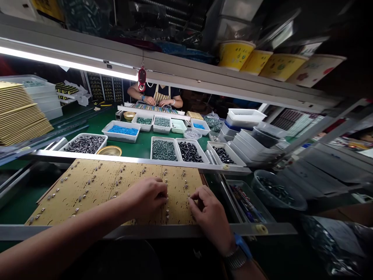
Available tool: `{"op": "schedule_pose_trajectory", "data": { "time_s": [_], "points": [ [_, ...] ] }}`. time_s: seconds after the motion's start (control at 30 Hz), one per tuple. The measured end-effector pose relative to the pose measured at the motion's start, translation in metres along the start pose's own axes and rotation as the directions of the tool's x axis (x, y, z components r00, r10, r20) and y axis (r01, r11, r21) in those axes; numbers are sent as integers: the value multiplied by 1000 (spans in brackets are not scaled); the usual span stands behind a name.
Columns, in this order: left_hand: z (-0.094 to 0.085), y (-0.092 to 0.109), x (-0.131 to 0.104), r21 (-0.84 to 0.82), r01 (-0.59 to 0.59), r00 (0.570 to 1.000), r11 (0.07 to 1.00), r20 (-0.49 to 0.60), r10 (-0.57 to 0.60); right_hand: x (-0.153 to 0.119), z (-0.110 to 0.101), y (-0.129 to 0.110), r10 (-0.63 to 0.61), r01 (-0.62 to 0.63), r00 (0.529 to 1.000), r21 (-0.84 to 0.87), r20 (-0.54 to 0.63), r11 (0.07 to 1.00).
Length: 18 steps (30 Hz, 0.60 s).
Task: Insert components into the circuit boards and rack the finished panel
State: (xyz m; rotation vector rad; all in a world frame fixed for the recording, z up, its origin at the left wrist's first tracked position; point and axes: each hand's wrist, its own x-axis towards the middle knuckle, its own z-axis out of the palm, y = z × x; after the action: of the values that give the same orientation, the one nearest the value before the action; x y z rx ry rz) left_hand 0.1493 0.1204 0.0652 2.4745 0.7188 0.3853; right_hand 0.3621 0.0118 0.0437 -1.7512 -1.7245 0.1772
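Tan circuit boards (101, 190) lie side by side in a frame in front of me, dotted with small shiny metal and pale components (93, 179). My left hand (147, 196) reaches across them, its fingers curled and pinched low over a row of those parts. To its right, my right hand (208, 212) bends thumb and index finger together at the right-hand board. Anything between the fingertips of either hand is too small or hidden to make out. A watch with a blue strap (241, 247) is on my right wrist.
Beyond the boards stand white trays of black parts (190, 151), green parts (164, 150) and blue parts (124, 130). Stacked boards (21, 112) rise at left. A metal rail (140, 160) borders the frame. Across the bench, a person (159, 97) works. Stacked white containers (247, 146) stand right.
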Motion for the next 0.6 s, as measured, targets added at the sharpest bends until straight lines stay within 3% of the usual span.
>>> {"op": "schedule_pose_trajectory", "data": {
  "time_s": [0.17, 0.33, 0.5, 0.6],
  "points": [
    [6, 11, -4, 18, 78, 996, 997, -55, -77, 0, 1, 0, -25, 26, 1000, -26, 17, 999],
    [6, 12, -4, 8, 104, 992, 995, -72, -103, 5, -10, 2, -72, 75, 990, -20, 118, 997],
    [12, 11, -4, -4, 139, 986, 990, -96, -138, 16, -24, 12, -182, 158, 943, 107, 280, 982],
    [11, 20, -11, -9, 165, 978, 986, -131, -165, 20, -26, 16, -216, 182, 924, 134, 315, 974]
  ]
}}
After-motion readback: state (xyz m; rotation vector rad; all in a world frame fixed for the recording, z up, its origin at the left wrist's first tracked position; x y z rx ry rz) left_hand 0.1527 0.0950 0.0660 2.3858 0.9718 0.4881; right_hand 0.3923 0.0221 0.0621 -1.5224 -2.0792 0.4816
